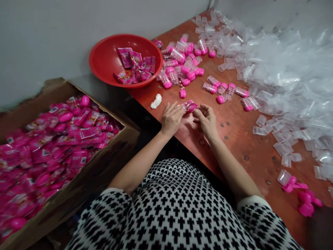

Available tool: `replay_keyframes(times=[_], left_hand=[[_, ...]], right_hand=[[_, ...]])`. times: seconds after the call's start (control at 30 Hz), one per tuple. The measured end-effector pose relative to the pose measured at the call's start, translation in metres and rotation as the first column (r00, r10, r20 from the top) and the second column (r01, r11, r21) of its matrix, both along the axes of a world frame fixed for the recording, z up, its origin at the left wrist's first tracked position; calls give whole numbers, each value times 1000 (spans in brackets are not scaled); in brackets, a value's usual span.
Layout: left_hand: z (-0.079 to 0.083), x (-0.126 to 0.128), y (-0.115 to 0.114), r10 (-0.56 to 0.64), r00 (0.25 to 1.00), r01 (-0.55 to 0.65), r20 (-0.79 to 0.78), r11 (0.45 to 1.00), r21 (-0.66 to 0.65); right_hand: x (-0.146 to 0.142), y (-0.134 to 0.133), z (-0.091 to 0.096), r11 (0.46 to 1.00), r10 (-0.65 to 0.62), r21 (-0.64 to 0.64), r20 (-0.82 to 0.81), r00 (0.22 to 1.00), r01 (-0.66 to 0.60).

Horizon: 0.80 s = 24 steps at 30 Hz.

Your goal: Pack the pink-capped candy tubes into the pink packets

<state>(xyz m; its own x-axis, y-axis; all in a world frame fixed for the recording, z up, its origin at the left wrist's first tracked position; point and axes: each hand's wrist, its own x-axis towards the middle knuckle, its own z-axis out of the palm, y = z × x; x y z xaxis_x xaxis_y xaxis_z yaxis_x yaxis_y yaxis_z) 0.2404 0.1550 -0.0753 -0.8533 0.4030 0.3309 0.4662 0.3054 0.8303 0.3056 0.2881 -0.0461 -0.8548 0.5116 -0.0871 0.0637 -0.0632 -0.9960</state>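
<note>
Over the front part of the table, my left hand (172,118) is closed on one end of a shiny pink printed wrapper (189,106). From the other side my right hand (206,121) pinches the wrapper's right end between thumb and fingers. Whether something sits inside the wrapper cannot be made out. Just beyond it are a small pink cap (182,93) and a few loose pink beads (181,86). A crumpled white wad (156,101) lies to the left of my left hand.
A red bowl (96,67) holding several pink packets stands at the table's left corner. Bead-filled tubes (178,55) are piled beside it. Clear empty tubes (286,76) heap up on the right. At lower left is a cardboard box (130,133) of pink packages. Pink plastic parts (307,199) lie at lower right.
</note>
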Motion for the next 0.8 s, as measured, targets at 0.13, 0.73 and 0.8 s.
replay_keyframes(times=[0.13, 0.73, 0.8], left_hand=[[16, 18, -7, -11, 986, -16, 166, 987, 161], [32, 34, -3, -279, 469, -193, 838, 894, 405], [34, 35, -2, -266, 428, -270, 864, 875, 402]], right_hand=[[-11, 2, 0, 995, 20, -96, -6, 1000, -20], [-20, 132, 28, 240, -27, 925, 310, 950, -295], [-25, 157, 25, 40, -72, 905, 425, 902, -423]])
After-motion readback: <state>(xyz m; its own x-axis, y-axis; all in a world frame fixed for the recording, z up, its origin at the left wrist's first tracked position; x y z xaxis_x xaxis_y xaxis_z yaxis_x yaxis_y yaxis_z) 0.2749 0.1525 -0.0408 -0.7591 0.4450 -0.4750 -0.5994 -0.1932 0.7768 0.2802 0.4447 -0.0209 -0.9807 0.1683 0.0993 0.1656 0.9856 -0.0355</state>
